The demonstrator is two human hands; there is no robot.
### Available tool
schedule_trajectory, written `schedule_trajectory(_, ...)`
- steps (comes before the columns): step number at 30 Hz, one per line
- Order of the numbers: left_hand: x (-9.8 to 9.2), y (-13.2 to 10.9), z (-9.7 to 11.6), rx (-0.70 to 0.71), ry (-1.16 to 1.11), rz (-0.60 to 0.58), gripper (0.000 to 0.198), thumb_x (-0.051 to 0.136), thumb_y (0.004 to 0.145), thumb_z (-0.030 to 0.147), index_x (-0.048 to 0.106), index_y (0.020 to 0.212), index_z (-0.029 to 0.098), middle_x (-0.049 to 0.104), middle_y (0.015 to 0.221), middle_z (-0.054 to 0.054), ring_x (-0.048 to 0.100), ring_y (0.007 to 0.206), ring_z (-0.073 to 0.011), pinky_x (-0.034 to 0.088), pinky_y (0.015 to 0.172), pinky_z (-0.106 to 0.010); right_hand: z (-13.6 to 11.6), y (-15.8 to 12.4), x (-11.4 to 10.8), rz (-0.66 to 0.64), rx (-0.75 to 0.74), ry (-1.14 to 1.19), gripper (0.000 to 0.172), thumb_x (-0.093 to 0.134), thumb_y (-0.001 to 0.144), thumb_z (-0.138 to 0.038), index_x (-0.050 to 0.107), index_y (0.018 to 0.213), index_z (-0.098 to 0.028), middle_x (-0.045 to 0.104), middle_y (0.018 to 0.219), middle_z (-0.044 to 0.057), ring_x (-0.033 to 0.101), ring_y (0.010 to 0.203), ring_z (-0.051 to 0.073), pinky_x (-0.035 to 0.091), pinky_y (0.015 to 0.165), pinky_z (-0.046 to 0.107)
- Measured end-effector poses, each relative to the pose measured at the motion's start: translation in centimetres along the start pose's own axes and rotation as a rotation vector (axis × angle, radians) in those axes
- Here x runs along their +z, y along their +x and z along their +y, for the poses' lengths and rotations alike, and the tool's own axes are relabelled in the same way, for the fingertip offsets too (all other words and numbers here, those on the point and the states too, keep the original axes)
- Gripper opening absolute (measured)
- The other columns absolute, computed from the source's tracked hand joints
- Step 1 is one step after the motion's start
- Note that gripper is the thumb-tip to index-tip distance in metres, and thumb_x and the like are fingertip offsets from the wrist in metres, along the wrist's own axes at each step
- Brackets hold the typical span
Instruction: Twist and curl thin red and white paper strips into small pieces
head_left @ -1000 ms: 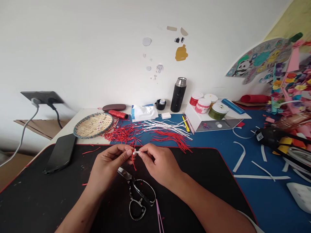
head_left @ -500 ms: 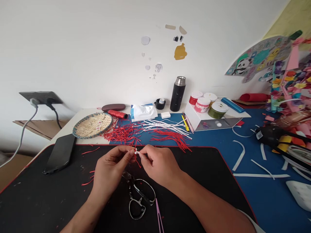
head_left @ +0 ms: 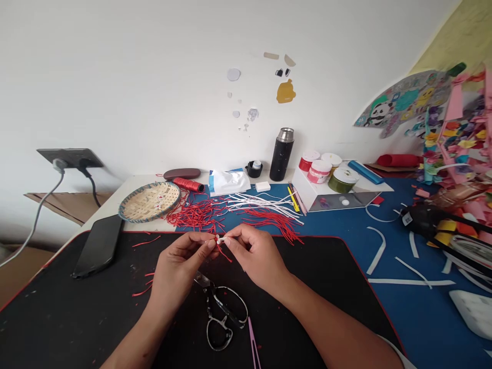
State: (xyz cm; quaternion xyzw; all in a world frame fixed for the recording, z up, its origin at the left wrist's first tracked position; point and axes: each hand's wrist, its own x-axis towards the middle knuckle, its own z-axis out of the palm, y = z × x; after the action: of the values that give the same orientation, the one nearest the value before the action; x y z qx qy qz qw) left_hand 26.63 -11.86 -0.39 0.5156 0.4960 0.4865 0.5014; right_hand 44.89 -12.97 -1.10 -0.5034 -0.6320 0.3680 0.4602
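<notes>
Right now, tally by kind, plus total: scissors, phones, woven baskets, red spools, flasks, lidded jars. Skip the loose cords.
Scissors: 1
Phone: 1
Woven basket: 1
Red spool: 1
Flask: 1
Lidded jars: 4
Total: 9
Left out: the red-and-white piece, its parts too small to count.

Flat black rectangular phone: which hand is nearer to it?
Left. The left hand is to the right of the phone; the right hand is farther right.
</notes>
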Motion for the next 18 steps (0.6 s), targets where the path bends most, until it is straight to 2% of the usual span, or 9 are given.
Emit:
schedule_trajectory(7,-0.04,0.21,0.16,-0.015,0.003,-0.004,0.026,0.091,0.072,0.043,0.081,0.087,0.023,0.082,0.085,-0.004,0.077,0.077,-0.0224,0.064,0.073,-0.030,0.35,0.07,0.00,0.003,-0.018,-0.020,0.017,0.063,0.099,-0.032,0.074,0.094,-0.019,0.056,0.061,-0.005,0.048,0.056,0.012,0.036,0.056,0.025)
schedule_trajectory(18,-0.17,0.57,-0.18,-0.087,-0.041,-0.045,0.031,0.094,0.068,0.043,0.082,0.085,0.021,0.081,0.083,-0.004,0.076,0.070,-0.0193,0.062,0.068,-0.027,0.08,0.05,0.00,-0.014,-0.024,-0.029,0.017,0.062,0.099,-0.028,0.074,0.093,-0.018,0.055,0.061,-0.005,0.046,0.054,0.011,0.033,0.055,0.024)
